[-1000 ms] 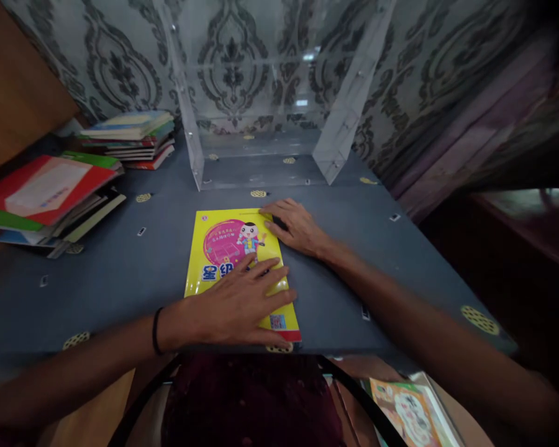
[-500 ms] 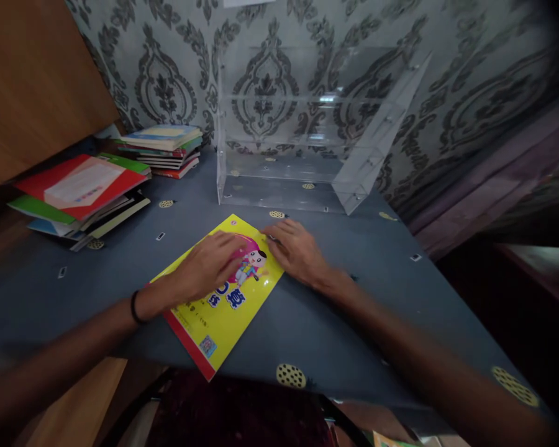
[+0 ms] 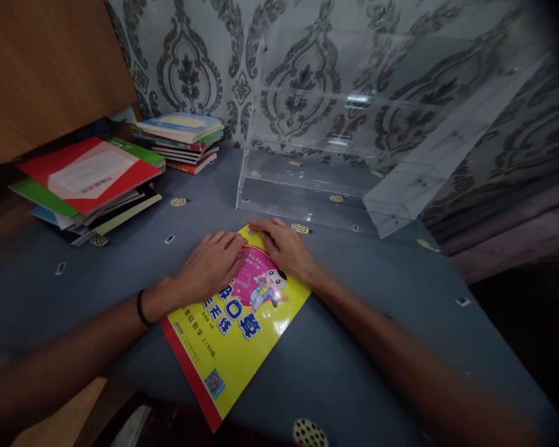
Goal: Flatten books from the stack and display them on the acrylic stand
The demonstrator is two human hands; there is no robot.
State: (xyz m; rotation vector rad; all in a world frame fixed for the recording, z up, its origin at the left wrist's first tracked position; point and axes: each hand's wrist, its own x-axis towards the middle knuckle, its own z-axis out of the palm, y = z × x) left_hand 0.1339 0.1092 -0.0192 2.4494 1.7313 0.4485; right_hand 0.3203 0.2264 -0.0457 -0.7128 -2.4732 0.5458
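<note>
1. Two hands of ours are in view, both palm down on one yellow book (image 3: pixel 268 338), which lies aslant on the desk (image 3: pixel 205 205) beneath them.
2. One left hand (image 3: pixel 214 264) is loosely open, its fingers close together and slightly bent along the book's left edge; we cannot tell whether any fingertip goes under that edge.
3. One right hand (image 3: pixel 279 245) is partly open, thumb apart from the fingers, touching the cover's top corner, just beside the left hand's fingertips.
4. One cartoon figure (image 3: pixel 270 282) shows on the cover, on our side of the right hand; one square code (image 3: pixel 215 383) sits nearer us than the left hand.
5. One black band (image 3: pixel 141 308) circles our left wrist.
6. Two stacks lie left of the left hand: one front stack (image 3: pixel 88 177), topped by a red cover, and one back stack (image 3: pixel 181 130), farther off.
7. One clear rack (image 3: pixel 414 177) stands beyond the right hand, apart from it.
8. One pineapple print (image 3: pixel 300 229) lies just past the right hand.
</note>
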